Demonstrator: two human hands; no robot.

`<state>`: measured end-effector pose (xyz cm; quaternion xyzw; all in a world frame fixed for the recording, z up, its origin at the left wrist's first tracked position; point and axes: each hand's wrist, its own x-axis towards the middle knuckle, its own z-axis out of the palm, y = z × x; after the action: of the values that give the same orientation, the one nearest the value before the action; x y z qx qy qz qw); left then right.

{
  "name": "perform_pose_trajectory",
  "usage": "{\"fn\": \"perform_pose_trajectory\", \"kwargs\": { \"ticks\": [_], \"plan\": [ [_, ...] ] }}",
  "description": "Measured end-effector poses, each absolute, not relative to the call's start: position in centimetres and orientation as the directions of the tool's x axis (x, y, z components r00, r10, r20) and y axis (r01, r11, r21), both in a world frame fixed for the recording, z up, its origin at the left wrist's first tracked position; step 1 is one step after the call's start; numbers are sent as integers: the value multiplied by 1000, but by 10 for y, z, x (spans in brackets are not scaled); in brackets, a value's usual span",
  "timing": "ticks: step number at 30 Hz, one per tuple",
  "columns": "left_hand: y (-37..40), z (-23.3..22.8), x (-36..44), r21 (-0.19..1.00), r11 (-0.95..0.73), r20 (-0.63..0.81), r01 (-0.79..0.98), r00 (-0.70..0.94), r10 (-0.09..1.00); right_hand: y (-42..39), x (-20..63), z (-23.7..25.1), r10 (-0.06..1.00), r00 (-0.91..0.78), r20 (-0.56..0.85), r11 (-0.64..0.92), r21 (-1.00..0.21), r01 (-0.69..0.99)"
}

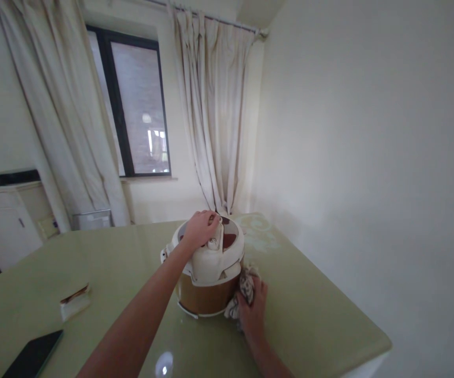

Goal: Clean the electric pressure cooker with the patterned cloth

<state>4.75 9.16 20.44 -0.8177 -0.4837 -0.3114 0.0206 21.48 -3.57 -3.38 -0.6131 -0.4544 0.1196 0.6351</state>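
Observation:
An electric pressure cooker with a golden-brown body and a white lid stands upright on the green tabletop. My left hand rests on top, its fingers curled over the lid handle. Low on the cooker's right side, my right hand is closed on a crumpled patterned cloth, which presses against the body. Part of the handle is hidden under my left fingers, and the cooker's far side is out of sight.
On the table's left lie a small white packet with a brown edge and a dark phone-like slab. A wall runs along the table's right side. Behind are curtains, a window and a white cabinet.

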Motion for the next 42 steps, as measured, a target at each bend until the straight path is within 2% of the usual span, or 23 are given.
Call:
{"fn": "perform_pose_trajectory", "kwargs": {
  "ticks": [2, 4, 7, 10, 13, 15, 17, 19, 22, 25, 27, 29, 31, 33, 35, 38, 40, 42],
  "plan": [
    [92, 204, 48, 266, -528, 528, 807, 336, 780, -55, 184, -50, 622, 530, 576, 296, -800, 522],
    [93, 203, 48, 263, -525, 529, 810, 334, 780, -69, 156, -52, 551, 428, 717, 368, -669, 646],
    [94, 203, 48, 264, -534, 534, 803, 340, 774, -75, 122, -45, 461, 268, 846, 394, -466, 792],
    [94, 203, 47, 273, -535, 531, 799, 339, 777, -69, 92, -43, 406, 139, 903, 366, -300, 881],
    [94, 203, 47, 271, -537, 536, 799, 338, 773, -59, 61, -47, 438, -179, 881, 482, -62, 874],
    [95, 202, 45, 266, -551, 541, 791, 351, 764, -51, 43, -47, 466, -304, 831, 530, 13, 848],
    [96, 201, 44, 265, -568, 546, 779, 364, 754, -45, 37, -45, 481, -305, 822, 526, 8, 851],
    [97, 200, 42, 265, -585, 552, 766, 377, 744, -45, 48, -40, 437, -275, 857, 543, -8, 839],
    [98, 199, 41, 265, -596, 557, 758, 385, 736, -56, 91, -35, 372, -219, 902, 577, -40, 816],
    [99, 198, 40, 271, -592, 554, 759, 380, 741, -72, 142, -41, 390, -133, 911, 546, -113, 830],
    [99, 198, 41, 275, -589, 554, 760, 376, 743, -76, 167, -49, 421, -23, 907, 506, -213, 836],
    [99, 198, 41, 280, -584, 554, 762, 369, 746, -72, 187, -55, 475, 146, 868, 428, -373, 823],
    [99, 198, 41, 280, -581, 548, 764, 369, 750, -59, 207, -50, 522, 352, 777, 313, -558, 768],
    [100, 197, 41, 278, -578, 544, 767, 370, 753, -39, 229, -29, 549, 495, 673, 234, -692, 682],
    [100, 198, 41, 277, -578, 544, 768, 370, 753, -16, 251, 8, 604, 461, 651, 290, -718, 633],
    [98, 199, 42, 277, -581, 544, 765, 373, 751, 21, 277, 81, 660, 254, 707, 424, -630, 651],
    [96, 200, 42, 277, -580, 542, 766, 374, 752, 49, 286, 126, 735, 62, 675, 431, -536, 726],
    [95, 201, 42, 277, -572, 541, 772, 367, 757, 79, 288, 158, 823, -31, 567, 366, -489, 792]
  ]
}}
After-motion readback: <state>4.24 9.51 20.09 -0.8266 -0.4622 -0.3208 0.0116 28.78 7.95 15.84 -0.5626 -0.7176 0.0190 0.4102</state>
